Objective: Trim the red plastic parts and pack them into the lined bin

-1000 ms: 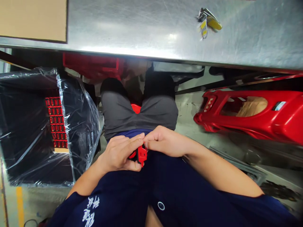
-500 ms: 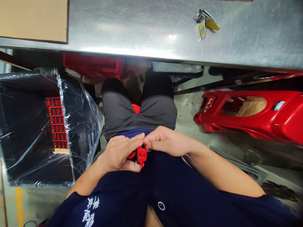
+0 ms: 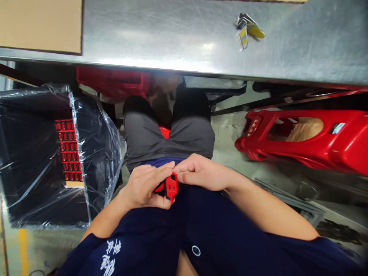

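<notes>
Gripping red-and-black part (image 3: 172,186) in left hand (image 3: 145,186), in front of navy shirt (image 3: 207,226), with right hand (image 3: 201,172) at its upper end, can't tell if pinching anything.

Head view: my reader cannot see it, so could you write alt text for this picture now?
A person's left hand holds a small red-and-black part before a dark blue shirt, with the right hand close against its upper end. Ahead is a metal table; to the left, a dark plastic-lined box holds rows of red pieces.
</notes>
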A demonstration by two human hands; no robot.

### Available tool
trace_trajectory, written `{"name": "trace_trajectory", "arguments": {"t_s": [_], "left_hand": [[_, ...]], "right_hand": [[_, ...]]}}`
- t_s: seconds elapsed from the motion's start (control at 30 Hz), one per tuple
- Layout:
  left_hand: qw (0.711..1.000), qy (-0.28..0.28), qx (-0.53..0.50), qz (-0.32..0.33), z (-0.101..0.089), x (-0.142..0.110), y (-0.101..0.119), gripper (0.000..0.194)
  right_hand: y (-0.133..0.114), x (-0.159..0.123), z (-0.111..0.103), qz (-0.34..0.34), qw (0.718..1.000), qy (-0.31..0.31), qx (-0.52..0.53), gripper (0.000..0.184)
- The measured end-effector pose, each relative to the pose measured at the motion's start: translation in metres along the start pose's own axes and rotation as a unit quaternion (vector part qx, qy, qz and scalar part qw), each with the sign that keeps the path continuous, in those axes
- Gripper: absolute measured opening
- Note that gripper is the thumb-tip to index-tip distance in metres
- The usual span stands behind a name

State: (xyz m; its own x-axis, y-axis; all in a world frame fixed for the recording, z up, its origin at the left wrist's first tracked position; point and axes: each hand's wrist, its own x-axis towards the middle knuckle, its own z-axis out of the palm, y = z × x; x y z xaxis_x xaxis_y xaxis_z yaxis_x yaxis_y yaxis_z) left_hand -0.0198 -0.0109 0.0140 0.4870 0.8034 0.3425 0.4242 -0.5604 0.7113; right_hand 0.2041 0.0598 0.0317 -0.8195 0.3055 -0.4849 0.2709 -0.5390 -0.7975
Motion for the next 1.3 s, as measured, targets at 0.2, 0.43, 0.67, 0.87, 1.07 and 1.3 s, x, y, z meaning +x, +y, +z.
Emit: {"name": "trace_trajectory", "arguments": {"t_s": [0.2,0.43,0.67,0.87,1.07,1.3], "left_hand": [[1.0,0.018,-0.012,-0.011,0.002,0.0,-0.001,0.077],[0.987,0.123,-0.068,-0.076,0.014,-0.004,0.001,0.09],[0.978,0.11,-0.112,-0.134,0.014,-0.001,0.004,0.088],[0.972,0.1,-0.137,-0.163,0.015,0.001,0.004,0.08],[0.967,0.081,-0.14,-0.197,0.012,0.004,0.006,0.076],[0.956,0.093,-0.201,-0.195,0.017,0.0,0.004,0.077]], "right_hand": [[0.004,0.0,-0.001,-0.011,1.0,0.005,0.013,0.035],[0.024,0.003,-0.008,-0.012,0.978,0.016,0.21,0.035],[0.039,0.007,0.007,-0.002,0.978,0.088,0.19,0.05],[0.043,0.004,0.007,-0.058,0.955,0.037,0.288,0.028],[0.047,0.003,0.007,-0.069,0.952,0.003,0.297,0.038],[0.048,0.005,0.011,-0.052,0.963,-0.014,0.265,0.038]]}}
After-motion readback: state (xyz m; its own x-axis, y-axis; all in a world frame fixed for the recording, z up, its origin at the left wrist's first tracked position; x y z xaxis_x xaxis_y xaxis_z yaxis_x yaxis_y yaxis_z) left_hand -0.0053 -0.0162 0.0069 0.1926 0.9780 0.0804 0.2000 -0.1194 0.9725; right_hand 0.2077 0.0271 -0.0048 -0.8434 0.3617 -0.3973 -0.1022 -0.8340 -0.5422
